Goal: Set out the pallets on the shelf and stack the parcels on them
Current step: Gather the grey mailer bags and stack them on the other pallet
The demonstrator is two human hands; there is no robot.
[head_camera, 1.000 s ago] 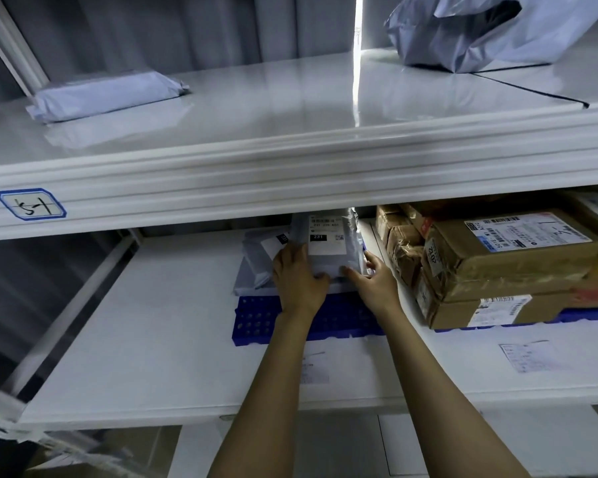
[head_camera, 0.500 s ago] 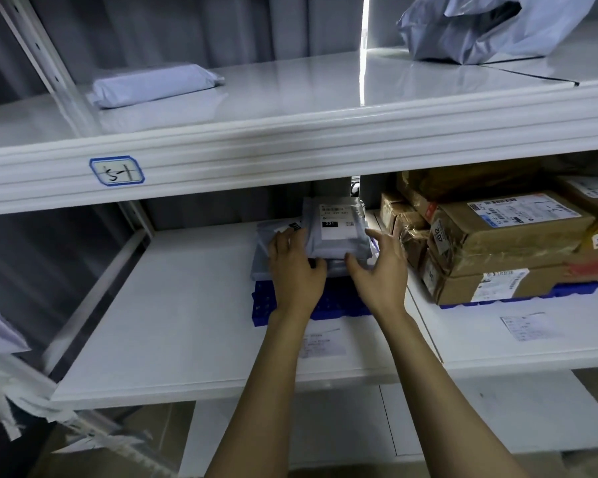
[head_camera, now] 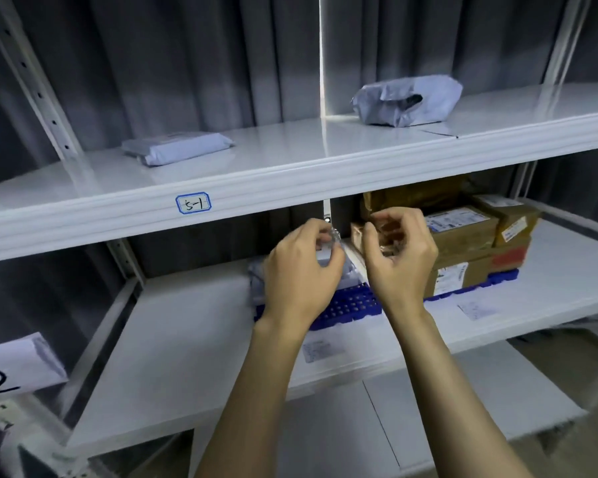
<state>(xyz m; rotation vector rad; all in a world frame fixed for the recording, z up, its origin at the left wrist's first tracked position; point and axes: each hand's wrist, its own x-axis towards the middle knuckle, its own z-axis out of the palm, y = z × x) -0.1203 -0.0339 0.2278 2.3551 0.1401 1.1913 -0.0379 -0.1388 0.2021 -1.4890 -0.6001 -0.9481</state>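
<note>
A blue pallet [head_camera: 346,308] lies on the lower white shelf [head_camera: 187,339], with grey bagged parcels [head_camera: 256,276] stacked on it. My left hand [head_camera: 301,270] covers most of that stack. Its fingers curl by a crinkled plastic edge of the top parcel, and whether they grip it is unclear. My right hand [head_camera: 399,257] hovers beside it with loosely curled fingers and holds nothing. Just right, brown cardboard parcels [head_camera: 463,232] are stacked on a second blue pallet [head_camera: 501,279].
The upper shelf [head_camera: 290,174], labelled 5-1, carries a flat grey parcel [head_camera: 178,148] and a crumpled grey bag [head_camera: 408,100]. Paper labels [head_camera: 473,310] lie on the lower shelf's front. A perforated upright [head_camera: 38,94] stands at left, with a white numbered sheet [head_camera: 14,363] below it.
Both hands have lifted off the grey parcel and drawn back from the stack. The view has tilted upward, so the upper shelf shows more.
</note>
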